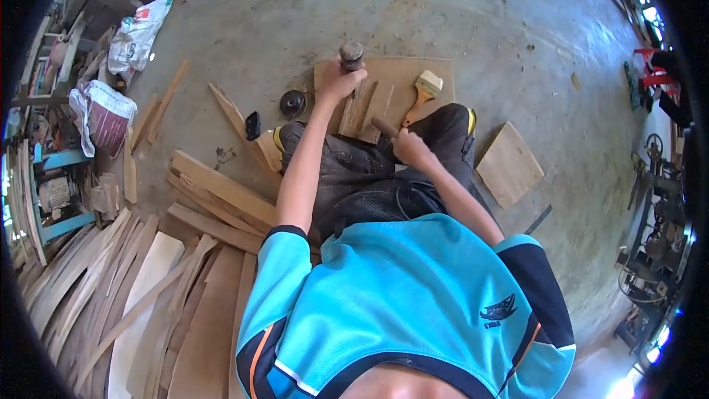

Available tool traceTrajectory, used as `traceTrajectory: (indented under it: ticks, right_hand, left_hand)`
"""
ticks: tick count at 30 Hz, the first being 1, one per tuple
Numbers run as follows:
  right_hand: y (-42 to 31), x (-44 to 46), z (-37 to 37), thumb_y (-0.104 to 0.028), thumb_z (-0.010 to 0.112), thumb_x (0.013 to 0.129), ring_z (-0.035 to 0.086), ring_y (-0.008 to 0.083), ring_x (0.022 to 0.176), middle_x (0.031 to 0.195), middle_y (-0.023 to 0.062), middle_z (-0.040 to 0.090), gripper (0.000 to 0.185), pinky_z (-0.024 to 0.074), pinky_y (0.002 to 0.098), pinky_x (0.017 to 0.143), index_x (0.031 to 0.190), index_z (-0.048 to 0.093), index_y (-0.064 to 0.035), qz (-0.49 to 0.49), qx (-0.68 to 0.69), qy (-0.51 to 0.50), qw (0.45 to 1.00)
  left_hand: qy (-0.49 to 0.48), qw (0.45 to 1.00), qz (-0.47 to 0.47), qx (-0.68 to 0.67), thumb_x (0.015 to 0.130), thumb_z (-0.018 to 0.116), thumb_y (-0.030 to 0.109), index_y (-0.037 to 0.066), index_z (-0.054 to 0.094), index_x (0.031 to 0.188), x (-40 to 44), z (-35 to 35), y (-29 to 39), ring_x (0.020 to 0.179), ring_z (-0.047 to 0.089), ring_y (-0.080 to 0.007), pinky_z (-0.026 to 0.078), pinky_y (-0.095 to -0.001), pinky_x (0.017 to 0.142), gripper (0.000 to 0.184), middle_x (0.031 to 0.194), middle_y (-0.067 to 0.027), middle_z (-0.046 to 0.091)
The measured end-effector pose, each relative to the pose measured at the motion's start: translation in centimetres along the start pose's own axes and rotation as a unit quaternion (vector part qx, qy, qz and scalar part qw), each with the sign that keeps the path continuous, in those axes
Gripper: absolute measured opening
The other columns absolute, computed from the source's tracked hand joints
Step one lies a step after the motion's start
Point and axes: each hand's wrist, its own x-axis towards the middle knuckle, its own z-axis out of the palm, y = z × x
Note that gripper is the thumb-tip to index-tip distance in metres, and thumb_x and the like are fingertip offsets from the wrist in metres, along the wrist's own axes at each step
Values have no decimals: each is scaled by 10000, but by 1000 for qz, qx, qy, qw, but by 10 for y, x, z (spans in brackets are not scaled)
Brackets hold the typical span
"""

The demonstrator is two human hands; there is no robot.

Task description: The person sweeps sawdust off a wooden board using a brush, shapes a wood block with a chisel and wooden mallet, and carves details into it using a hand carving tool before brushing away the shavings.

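Observation:
My left hand [340, 83] is closed around a dark tool with a round, worn end [351, 52], above a flat brown board [384, 68]. Closed on a brown wooden handle [384, 127], my right hand [415, 151] is near my knee; the handle's far end points up and left. Between the hands, two narrow wood pieces [378, 109] lie on the board. A wide brush [427, 90] with pale bristles and an orange handle lies at their right. My left hand partly hides the wood below it.
A black round object [293, 103] and a small black item [252, 125] are left of my knees. Long planks [221, 186] and stacked boards [207, 325] fill the lower left. A square wood piece [509, 165] lies right. Sacks [107, 114] stand left; machinery [653, 236] lines the right.

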Motion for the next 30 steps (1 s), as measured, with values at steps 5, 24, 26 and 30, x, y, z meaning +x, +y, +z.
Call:
traceTrajectory:
  ticks: [5,24,26,30]
  right_hand:
    - [-5,-4,15,-301,444,804,559,404,721,760,251,558,316,452,474,628,878,417,6,82,67,-7,994]
    - [-9,-7,-5,-269,427,797,584,340,781,844,222,580,307,471,415,668,893,495,14,88,51,-34,994]
    - [-2,-7,7,-294,444,794,570,376,744,793,240,569,316,460,449,645,881,468,10,73,67,-9,995]
    - [12,-1,25,-315,463,790,557,414,684,721,257,558,327,447,487,606,857,438,4,58,80,25,995]
  left_hand:
    - [48,995,-29,-85,581,551,111,26,562,644,14,-16,-11,591,537,-129,416,-259,561,106,605,-5,560]
    - [38,999,-20,23,539,552,100,23,530,575,-21,-9,16,543,541,-115,413,-259,517,87,552,-35,554]
    - [54,995,-3,85,543,565,115,25,550,577,-24,-2,32,527,547,-123,419,-268,514,98,540,-45,558]
    - [33,993,-34,108,530,567,102,52,495,618,-21,-1,32,569,511,-118,408,-265,544,125,583,-1,532]
